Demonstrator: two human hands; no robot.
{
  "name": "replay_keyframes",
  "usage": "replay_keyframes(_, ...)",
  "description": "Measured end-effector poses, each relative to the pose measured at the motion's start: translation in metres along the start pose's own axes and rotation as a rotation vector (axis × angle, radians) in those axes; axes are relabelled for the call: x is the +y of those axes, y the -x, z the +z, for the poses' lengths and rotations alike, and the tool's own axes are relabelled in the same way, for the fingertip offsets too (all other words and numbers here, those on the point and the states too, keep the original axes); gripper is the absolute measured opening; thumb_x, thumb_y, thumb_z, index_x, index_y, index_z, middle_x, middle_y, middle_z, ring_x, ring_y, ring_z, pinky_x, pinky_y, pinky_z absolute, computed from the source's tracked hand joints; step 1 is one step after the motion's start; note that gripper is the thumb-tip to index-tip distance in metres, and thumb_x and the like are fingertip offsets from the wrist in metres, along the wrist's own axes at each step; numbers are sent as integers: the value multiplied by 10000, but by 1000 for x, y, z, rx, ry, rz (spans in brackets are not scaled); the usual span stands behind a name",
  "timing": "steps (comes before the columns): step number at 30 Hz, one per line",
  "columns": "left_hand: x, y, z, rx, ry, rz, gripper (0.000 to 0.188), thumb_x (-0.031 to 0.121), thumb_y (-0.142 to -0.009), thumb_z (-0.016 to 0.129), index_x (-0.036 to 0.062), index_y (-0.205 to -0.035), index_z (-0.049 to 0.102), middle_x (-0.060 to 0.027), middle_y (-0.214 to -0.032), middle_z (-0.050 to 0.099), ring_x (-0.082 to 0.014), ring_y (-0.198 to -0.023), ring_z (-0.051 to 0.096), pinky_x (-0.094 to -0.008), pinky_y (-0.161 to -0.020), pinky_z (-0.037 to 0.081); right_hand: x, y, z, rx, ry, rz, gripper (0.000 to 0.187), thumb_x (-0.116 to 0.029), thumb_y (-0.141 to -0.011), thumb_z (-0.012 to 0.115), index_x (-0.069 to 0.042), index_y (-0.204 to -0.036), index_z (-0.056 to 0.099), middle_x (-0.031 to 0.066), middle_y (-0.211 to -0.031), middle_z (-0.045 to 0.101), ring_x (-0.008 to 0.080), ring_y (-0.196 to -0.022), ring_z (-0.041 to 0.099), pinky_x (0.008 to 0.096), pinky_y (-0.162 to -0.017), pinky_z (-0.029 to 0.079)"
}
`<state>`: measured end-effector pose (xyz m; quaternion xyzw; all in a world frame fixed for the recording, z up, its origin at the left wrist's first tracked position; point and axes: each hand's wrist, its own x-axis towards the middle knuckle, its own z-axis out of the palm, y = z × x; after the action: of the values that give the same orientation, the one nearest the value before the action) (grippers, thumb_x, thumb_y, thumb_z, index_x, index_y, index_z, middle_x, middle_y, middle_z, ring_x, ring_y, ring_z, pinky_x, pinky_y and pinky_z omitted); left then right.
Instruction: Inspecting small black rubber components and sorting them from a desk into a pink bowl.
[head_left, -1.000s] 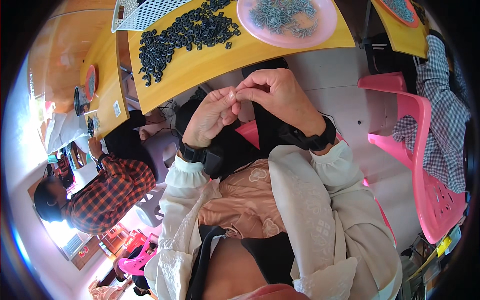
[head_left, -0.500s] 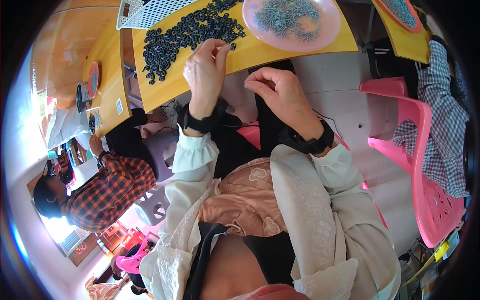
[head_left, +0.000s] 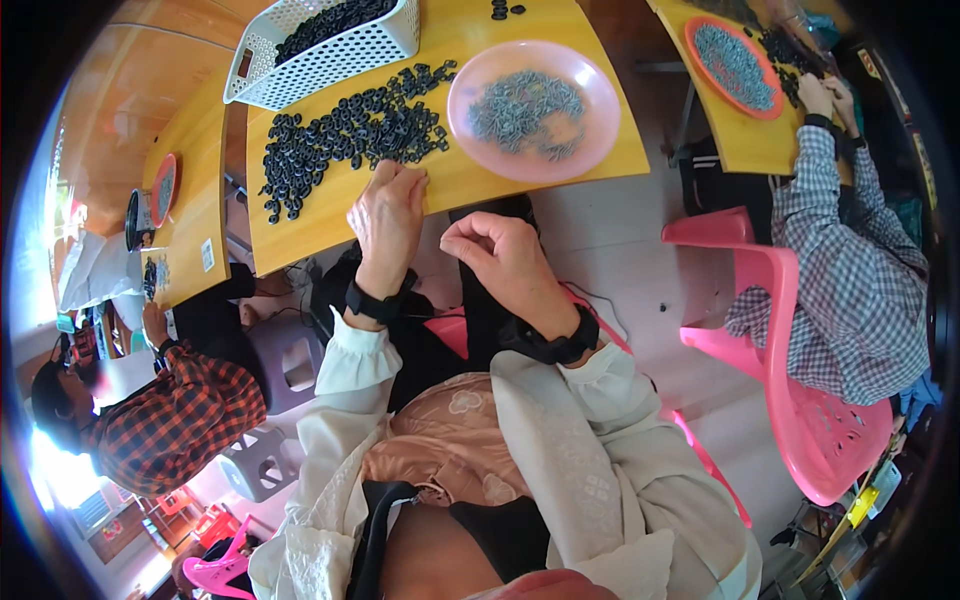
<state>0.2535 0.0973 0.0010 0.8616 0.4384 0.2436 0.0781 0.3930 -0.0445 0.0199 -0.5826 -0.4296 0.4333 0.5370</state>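
My left hand [head_left: 388, 215] is over the near edge of the yellow table [head_left: 540, 195], thumb and fingers pinched together. Just beyond its fingertips spreads a pile of small black oval pieces [head_left: 350, 130]. My right hand [head_left: 505, 268] hovers in front of the table edge, to the right of the left one and apart from it. Its thumb and forefinger are curled together in a pinch. Anything held in either pinch is hidden or too small to make out. A pink plate [head_left: 600, 100] of small grey metal screws [head_left: 528, 108] stands right of the black pieces.
A white perforated basket [head_left: 335, 65] of black pieces stands at the far left of the table. At right, a person in a checked shirt [head_left: 850, 290] works by a pink chair [head_left: 780, 350]. Another person in a plaid shirt [head_left: 185, 410] sits left, near a grey stool [head_left: 290, 360].
The view has tilted up, showing more of the basket and the right-hand table. My left hand has drawn back slightly from the black pieces. Both hands stay pinched.
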Motion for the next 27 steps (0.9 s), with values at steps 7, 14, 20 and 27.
replay_keyframes(7,10,22,-7,-37,15,-53,62,75,-898,708,103,-948,733,-94,-914,698,-346,-847,703,-469,-696,538,5,15,4,15,-1,-61,167,-130,-956,761,33,-990,754,56,-826,743,72,-738,626,274,-689,520)
replay_keyframes(14,5,52,-8,25,204,-99,166,51,-866,717,83,-1024,757,-128,-956,717,-363,-924,709,-451,-790,561,7,43,12,83,-19,-92,206,-160,-952,771,40,-1000,767,57,-810,755,85,-719,649,271,-686,524)
replay_keyframes(20,5,94,-16,82,71,-173,142,155,-850,788,71,-964,777,-137,-909,741,-362,-877,727,-452,-772,560,11,68,14,132,-29,-68,189,-171,-968,757,16,-992,775,-47,-768,662,24,-658,539,209,-595,417)
replay_keyframes(27,-24,109,-18,-75,150,-236,173,242,-845,812,80,-861,754,-105,-742,757,-283,-775,757,-409,-732,570,17,94,26,95,-63,-42,183,-171,-983,767,9,-1014,769,-48,-790,653,22,-638,523,195,-581,412)
